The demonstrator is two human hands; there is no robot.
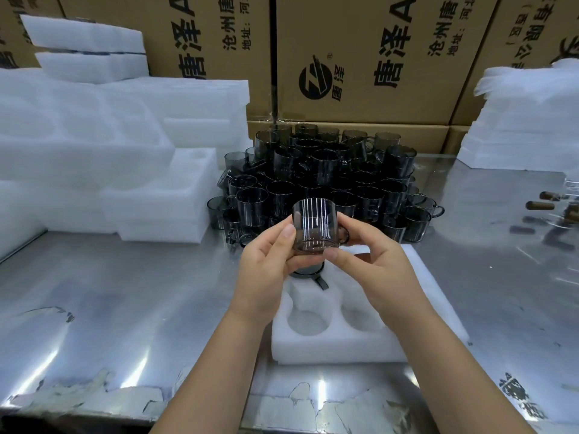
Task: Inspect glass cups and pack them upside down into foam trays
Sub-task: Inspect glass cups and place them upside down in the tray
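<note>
Cup [316,227] was held in the air just above the far end of the foam tray [338,343], mouth up as far as I could tell, so not yet flipped. Left hand [266,267] pinched its left wall, thumb in front with the fingers curled behind. Right hand [369,264] had its thumb at the base and fingers curled round the handle side. Both were fingertip grips only, no palm support. One cup [308,274] looked seated in a far pocket of the tray, directly under the held one, mostly hidden by the hands; the two near pockets were open. Risks, my read: smooth glass on fingertips could slip during the flip and land on the seated cup or the steel table [125,308], chipping either. The handle has to line up with the pocket's slot, and forcing it would tear foam or stress the handle. The loose pile of dark cups [322,180] just behind the tray was stacked in layers, so an elbow or a pull from low down could topple it. Foam tray stacks [125,151] sat left of the tray, more foam [517,120] far right. Cardboard boxes [360,57] behind the pile carried sideways print: "唐泽", a big "A", "沧州唐泽…", "地址: 河北…" cut off, plus a round logo with "唐泽". The rest was unreadable
</note>
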